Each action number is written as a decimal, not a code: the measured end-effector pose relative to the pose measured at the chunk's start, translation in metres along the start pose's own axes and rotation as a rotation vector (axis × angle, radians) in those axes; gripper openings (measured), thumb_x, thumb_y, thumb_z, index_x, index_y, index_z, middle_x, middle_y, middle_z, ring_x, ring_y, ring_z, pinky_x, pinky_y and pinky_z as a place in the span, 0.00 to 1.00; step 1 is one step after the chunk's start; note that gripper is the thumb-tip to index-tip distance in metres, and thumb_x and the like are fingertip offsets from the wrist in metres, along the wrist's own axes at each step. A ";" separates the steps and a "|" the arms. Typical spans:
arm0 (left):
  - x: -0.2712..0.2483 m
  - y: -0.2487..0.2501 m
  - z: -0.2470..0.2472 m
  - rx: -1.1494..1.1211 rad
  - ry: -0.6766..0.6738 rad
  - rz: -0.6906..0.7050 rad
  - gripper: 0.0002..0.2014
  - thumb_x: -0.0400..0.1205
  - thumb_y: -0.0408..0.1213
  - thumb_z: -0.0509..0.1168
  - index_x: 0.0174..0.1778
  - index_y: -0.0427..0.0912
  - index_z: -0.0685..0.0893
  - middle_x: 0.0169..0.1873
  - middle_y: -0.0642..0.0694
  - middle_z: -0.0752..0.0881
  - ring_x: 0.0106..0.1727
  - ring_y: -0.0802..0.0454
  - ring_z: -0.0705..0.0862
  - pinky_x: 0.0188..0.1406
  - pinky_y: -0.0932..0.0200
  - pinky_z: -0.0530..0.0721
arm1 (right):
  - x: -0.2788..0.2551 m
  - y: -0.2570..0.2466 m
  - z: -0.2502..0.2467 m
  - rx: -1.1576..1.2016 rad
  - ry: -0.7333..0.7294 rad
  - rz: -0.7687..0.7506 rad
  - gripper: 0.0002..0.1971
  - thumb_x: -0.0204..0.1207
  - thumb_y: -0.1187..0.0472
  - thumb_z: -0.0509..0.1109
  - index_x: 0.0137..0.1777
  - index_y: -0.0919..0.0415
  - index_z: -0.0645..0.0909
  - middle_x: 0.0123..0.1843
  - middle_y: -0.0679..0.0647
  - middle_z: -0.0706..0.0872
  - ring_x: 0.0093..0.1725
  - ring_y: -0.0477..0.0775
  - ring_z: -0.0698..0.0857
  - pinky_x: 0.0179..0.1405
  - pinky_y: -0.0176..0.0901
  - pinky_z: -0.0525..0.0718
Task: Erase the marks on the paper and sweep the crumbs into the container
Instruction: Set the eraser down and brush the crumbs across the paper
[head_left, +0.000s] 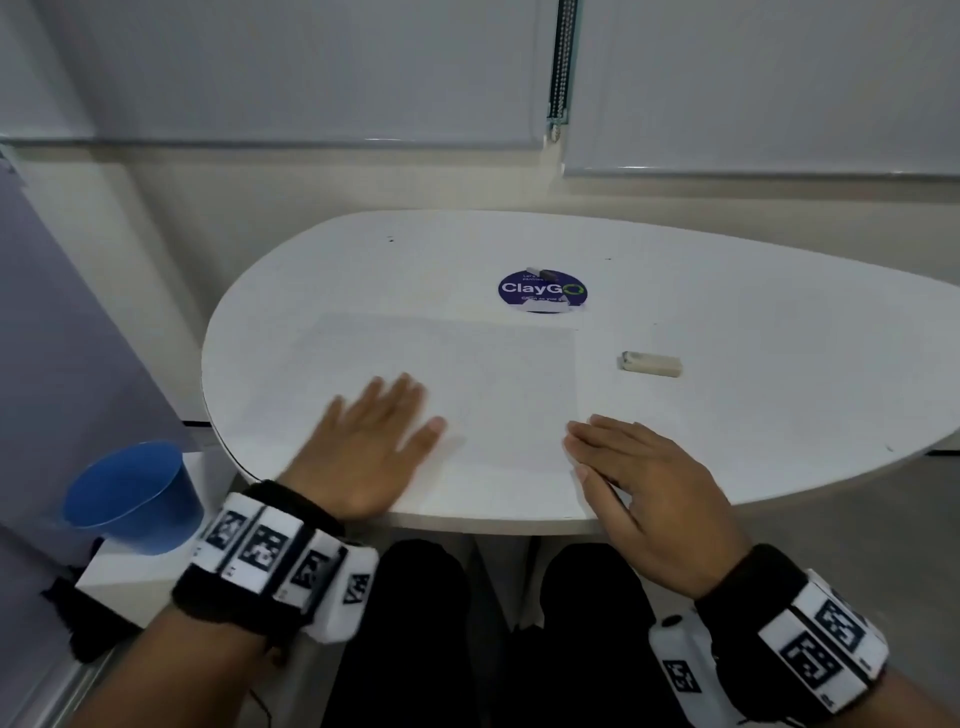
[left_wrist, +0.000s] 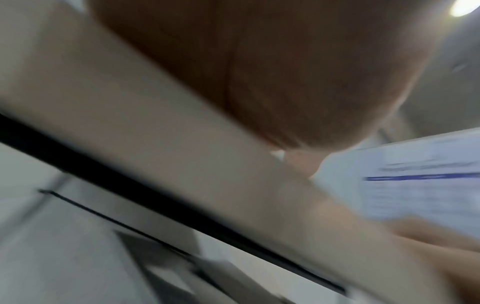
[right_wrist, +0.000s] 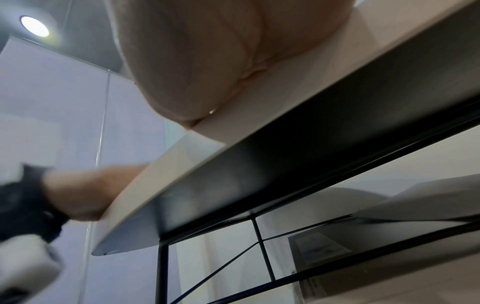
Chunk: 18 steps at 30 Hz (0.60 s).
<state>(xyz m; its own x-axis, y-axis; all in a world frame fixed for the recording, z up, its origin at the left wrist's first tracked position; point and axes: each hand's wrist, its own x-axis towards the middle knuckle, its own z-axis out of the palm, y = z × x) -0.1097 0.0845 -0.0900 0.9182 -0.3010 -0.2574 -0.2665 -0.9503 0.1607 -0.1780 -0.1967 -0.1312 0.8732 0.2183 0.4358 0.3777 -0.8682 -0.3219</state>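
Observation:
A white sheet of paper (head_left: 467, 374) lies on the white oval table (head_left: 753, 415); any marks on it are too faint to make out. My left hand (head_left: 371, 441) lies flat on the paper's near left part, fingers spread and blurred. My right hand (head_left: 639, 478) rests flat at the paper's near right edge, fingers straight and together. A white eraser (head_left: 650, 363) lies on the table to the right of the paper, apart from both hands. A blue cup (head_left: 132, 496) stands below the table's left end. Both wrist views show only a palm and the table edge.
A round purple ClayGo sticker (head_left: 542, 291) sits on the table behind the paper, with a small grey object on its far edge. A wall and window blinds stand behind the table. My dark-clothed legs are under the near edge.

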 end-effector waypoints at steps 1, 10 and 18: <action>0.001 -0.012 -0.004 0.002 0.016 -0.071 0.47 0.72 0.71 0.24 0.88 0.54 0.38 0.86 0.55 0.34 0.86 0.55 0.33 0.85 0.44 0.35 | 0.000 0.000 0.000 0.004 0.008 -0.005 0.21 0.83 0.49 0.56 0.67 0.51 0.85 0.70 0.42 0.83 0.74 0.44 0.77 0.73 0.52 0.77; -0.036 0.096 0.034 -0.022 0.013 0.444 0.42 0.80 0.73 0.29 0.88 0.54 0.38 0.85 0.61 0.33 0.81 0.66 0.24 0.84 0.49 0.30 | 0.001 -0.001 0.000 -0.013 0.002 -0.025 0.21 0.82 0.48 0.56 0.66 0.49 0.85 0.69 0.41 0.84 0.73 0.42 0.77 0.74 0.41 0.72; 0.001 0.007 0.006 -0.002 0.039 0.065 0.39 0.78 0.68 0.27 0.87 0.59 0.39 0.85 0.60 0.35 0.85 0.58 0.31 0.85 0.45 0.33 | -0.001 -0.001 0.001 -0.003 0.023 -0.010 0.22 0.83 0.46 0.55 0.67 0.49 0.85 0.70 0.40 0.83 0.74 0.39 0.76 0.76 0.40 0.70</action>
<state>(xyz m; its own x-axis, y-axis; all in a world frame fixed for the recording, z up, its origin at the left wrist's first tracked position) -0.1122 0.0766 -0.0952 0.9098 -0.3584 -0.2096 -0.3250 -0.9289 0.1775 -0.1787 -0.1954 -0.1325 0.8619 0.2165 0.4586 0.3855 -0.8672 -0.3151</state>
